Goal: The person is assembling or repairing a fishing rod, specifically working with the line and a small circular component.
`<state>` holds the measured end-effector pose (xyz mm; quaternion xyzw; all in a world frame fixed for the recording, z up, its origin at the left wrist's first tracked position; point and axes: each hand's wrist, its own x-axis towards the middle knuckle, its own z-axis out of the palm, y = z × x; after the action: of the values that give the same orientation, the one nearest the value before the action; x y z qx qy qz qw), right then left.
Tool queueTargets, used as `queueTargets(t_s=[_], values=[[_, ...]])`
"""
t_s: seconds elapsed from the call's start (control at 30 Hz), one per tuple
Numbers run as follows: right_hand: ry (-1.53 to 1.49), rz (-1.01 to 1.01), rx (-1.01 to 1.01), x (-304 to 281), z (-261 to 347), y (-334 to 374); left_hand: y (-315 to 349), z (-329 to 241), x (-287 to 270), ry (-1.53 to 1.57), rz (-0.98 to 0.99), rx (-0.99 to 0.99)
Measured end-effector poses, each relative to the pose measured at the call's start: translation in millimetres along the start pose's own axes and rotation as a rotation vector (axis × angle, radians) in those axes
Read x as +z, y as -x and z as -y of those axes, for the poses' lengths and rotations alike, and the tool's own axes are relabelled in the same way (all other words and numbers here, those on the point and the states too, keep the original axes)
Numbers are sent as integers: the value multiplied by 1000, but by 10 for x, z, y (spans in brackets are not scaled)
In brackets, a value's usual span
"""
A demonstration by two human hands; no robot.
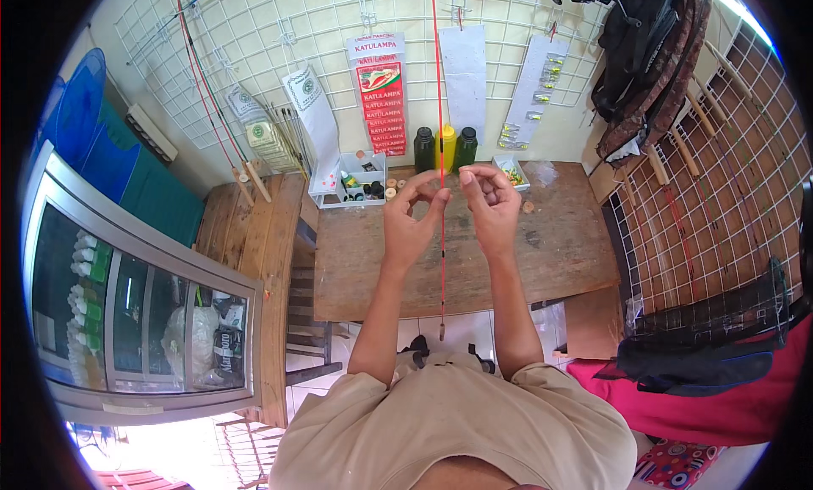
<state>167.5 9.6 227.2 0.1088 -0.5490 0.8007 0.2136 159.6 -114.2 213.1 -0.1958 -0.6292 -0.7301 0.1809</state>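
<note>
A thin red fishing rod (443, 274) with dark bands runs upright through the middle of the view, in front of the wooden table. My left hand (415, 215) is at the rod, its thumb and forefinger curled with their tips against it. Just right of the rod, my right hand (489, 206) is raised with thumb and forefinger pinched together and the other fingers curled. Whatever lies in that pinch is too fine to make out. Both hands hover over the table (542, 253).
Behind the hands stand two dark bottles (423, 151) and a yellow bottle (449, 143). A white compartment tray (347, 198) holds small jars; a small white tray (518, 170) sits right. A glass cabinet (144, 321) is at left, a rod rack (720, 185) at right.
</note>
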Motion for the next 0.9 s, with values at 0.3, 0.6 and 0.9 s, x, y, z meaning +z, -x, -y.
queueTargets(t_s=[0.3, 0.6, 0.9], values=[[35, -19, -59, 56, 283, 267, 221, -254, 118, -139, -25, 80], [13, -24, -128, 14, 563, 520, 482, -532, 275, -97, -60, 105], [-22, -6, -107, -42, 638, 607, 607, -525, 336, -95, -66, 159]])
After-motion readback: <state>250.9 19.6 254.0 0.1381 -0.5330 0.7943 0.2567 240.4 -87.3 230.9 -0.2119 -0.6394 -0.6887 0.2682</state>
